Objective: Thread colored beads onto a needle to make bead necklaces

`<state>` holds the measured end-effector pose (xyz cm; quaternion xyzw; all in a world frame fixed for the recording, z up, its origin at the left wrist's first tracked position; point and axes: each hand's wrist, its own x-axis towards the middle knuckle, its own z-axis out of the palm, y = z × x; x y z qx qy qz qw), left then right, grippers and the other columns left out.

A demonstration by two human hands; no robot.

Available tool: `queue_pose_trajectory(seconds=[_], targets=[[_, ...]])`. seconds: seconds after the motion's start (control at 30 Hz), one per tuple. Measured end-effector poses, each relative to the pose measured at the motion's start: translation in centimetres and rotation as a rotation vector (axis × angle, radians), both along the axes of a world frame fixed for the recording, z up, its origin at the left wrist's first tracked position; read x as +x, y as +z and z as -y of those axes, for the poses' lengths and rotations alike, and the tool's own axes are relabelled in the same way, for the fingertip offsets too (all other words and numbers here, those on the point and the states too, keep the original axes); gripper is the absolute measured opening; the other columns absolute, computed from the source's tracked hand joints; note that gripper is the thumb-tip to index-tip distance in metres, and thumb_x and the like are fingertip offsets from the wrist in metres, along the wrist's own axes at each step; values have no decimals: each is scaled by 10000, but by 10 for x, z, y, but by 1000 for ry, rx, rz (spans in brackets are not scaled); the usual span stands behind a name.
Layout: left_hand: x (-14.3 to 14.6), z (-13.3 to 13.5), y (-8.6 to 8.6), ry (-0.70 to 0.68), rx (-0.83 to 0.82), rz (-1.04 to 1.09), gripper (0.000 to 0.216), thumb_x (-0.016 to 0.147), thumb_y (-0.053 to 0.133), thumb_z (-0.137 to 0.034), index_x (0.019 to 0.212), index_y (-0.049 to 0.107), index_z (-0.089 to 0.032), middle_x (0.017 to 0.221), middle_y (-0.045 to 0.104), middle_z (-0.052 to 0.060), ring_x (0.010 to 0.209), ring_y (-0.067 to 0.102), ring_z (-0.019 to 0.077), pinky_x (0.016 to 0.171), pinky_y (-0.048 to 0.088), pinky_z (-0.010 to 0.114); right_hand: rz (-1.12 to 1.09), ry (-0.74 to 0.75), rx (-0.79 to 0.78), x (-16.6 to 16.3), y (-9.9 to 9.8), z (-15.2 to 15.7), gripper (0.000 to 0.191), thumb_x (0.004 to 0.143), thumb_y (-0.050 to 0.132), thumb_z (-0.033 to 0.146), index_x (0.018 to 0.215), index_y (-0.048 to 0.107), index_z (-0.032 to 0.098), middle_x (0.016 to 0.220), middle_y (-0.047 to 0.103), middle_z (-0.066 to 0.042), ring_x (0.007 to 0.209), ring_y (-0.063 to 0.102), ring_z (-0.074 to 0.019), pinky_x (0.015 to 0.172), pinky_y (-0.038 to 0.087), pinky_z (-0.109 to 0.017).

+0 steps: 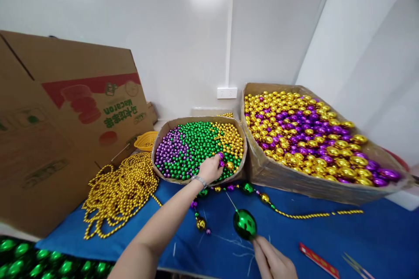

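My left hand [211, 170] reaches into a low box of small shiny beads [199, 141], its fingers closed at a bright purple bead [221, 157]. A larger gold bead [230, 165] lies just right of my fingertips. Near the front of the table, my right hand [274, 258] pinches the lower end of a big shiny green bead [245, 224]. A thin pale strand [231, 201] sticks out of that bead's upper end. Between the box and my right hand, a strand of mixed green, gold and purple beads [248, 188] lies on the blue cloth [291, 239].
At right stands a large carton of gold and purple beads [294, 133]. Gold bead chains [122, 192] are heaped at left, beside a yellow basket [145, 140] and a tall cardboard box [75, 109]. A red packet [319, 260] and tweezers [358, 266] lie front right.
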<state>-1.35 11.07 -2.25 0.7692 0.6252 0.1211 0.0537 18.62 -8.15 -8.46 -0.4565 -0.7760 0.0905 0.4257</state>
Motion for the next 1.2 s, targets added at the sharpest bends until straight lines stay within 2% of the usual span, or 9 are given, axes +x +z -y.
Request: queue_pose_trajectory(seconds=[0.17,0.3,0.37,0.47,0.77,0.93,1.0,1.1,1.2], targets=[[11,-3,-4,-21,18,13,372,798,569,-412,1109,514,-215,993,620,91,952,588,258,744,465,333,4,-18,-4,-1,-2,0,288,954,332,305,900,593,198,705,671,-52,583,652,-150,528,493,-192],[-3,-6,-1,-16,36,74,354,851,487,-414,1136,508,-205,1059,607,87,962,588,219,790,452,306,24,-31,-1,5,-2,1,295,957,325,300,907,593,189,704,671,-53,601,662,-150,548,500,-187],[-15,-6,0,-8,19,97,288,876,441,-357,1086,540,-187,996,634,76,906,606,200,786,450,294,29,-32,4,7,-2,2,297,957,323,296,904,594,187,690,665,-47,598,664,-149,545,500,-184],[-26,-2,-2,-41,-40,113,170,816,525,-268,951,605,-202,857,665,33,839,622,194,773,452,284,24,-28,-2,5,-3,1,303,958,318,305,908,593,189,681,661,-46,592,662,-150,537,498,-184],[-17,7,-10,-94,-77,322,228,729,559,-108,908,655,-213,938,649,64,971,580,238,886,430,364,-8,-24,-84,-2,-4,2,292,953,323,330,839,563,209,663,642,-35,534,618,-142,502,461,-203],[-15,29,-1,-105,-101,587,248,842,497,-243,1030,624,-141,924,658,89,841,631,192,807,487,332,-16,-38,-110,0,-5,3,296,956,328,334,842,567,203,688,646,-46,567,624,-143,525,469,-202],[-11,45,2,-123,-191,868,324,884,458,-336,1064,596,-105,936,667,116,802,649,181,751,509,317,-18,-41,-111,-1,-3,2,314,956,325,348,833,574,203,683,647,-43,562,623,-140,529,475,-200],[-3,69,5,-125,-440,1472,360,789,626,-398,985,618,-96,954,670,134,780,659,183,725,517,309,-8,-53,-89,-2,0,1,323,958,321,351,868,594,202,711,667,-49,593,643,-142,541,483,-199],[2,82,6,-94,-576,1719,335,692,742,-343,906,638,-108,896,680,102,747,659,166,684,517,272,12,-67,-67,-1,2,0,314,959,325,340,939,607,203,752,692,-58,627,664,-151,547,489,-202]])
